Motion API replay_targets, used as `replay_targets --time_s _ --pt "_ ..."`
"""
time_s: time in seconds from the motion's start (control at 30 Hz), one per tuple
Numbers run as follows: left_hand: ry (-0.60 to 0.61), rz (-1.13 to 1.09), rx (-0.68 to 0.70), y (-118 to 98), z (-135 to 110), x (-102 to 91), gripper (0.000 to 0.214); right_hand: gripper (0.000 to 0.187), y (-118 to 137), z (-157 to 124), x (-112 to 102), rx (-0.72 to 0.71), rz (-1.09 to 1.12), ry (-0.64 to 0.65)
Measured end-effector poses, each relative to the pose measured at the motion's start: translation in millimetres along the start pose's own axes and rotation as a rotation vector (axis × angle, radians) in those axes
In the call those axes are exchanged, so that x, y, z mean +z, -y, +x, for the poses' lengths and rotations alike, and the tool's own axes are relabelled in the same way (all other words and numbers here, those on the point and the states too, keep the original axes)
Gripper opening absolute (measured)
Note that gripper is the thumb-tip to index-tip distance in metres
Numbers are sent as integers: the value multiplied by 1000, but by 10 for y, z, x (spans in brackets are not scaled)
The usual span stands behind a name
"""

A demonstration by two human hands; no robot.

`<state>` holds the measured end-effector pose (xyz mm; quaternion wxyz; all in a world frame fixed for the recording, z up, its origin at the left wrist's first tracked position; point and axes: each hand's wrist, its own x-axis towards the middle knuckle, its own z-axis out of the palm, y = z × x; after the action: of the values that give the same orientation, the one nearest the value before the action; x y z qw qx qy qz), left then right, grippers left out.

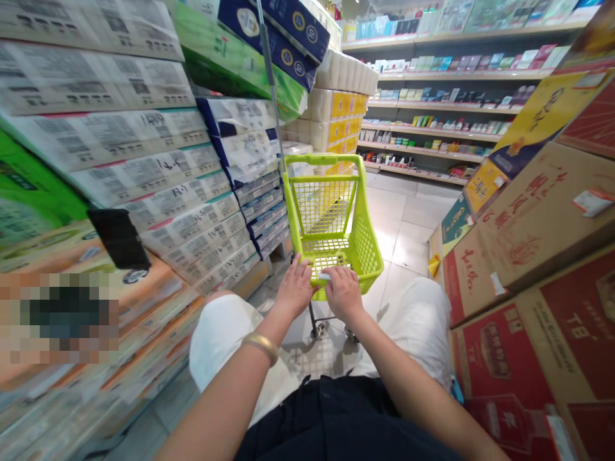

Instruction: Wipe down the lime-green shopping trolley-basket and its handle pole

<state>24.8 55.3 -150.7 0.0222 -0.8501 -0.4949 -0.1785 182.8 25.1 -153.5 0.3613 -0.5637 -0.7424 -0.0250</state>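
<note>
Head view: the shopping cart (356,248) stands directly ahead; shelves (461,76) beyond hold small boxes (468,63) and bottles (425,121). The cart's near rim (318,282) lies under the left hand (295,287) and right hand (343,289), which are side by side, clamped on it. A small white item (325,276) shows at the right fingertips (336,274). The lime-green walls (369,251) are perforated lattice.

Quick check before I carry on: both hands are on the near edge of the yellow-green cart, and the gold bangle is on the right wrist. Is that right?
Not quite: the gold bangle is on the left wrist, as the head view shows. The left hand and right hand are indeed on the near edge of the yellow-green cart.
</note>
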Motion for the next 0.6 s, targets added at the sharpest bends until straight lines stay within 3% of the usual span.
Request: replay_targets --time_s 0.17,0.23,0.33,0.47,0.6 --pt "-3 -2 6 -22 20 6 39 28 -403 -125 -200 140 -56 -153" --pt "-7 1 6 -39 30 11 39 27 -449 -143 -221 198 -80 -192" --pt "-15 7 9 -52 36 12 37 25 -282 -119 -135 192 -76 -174" --pt "-20 10 13 -35 21 5 33 28 56 -73 13 12 3 -38" --pt "-12 7 13 -10 6 -3 35 29 -25 -101 -50 -33 13 -15"
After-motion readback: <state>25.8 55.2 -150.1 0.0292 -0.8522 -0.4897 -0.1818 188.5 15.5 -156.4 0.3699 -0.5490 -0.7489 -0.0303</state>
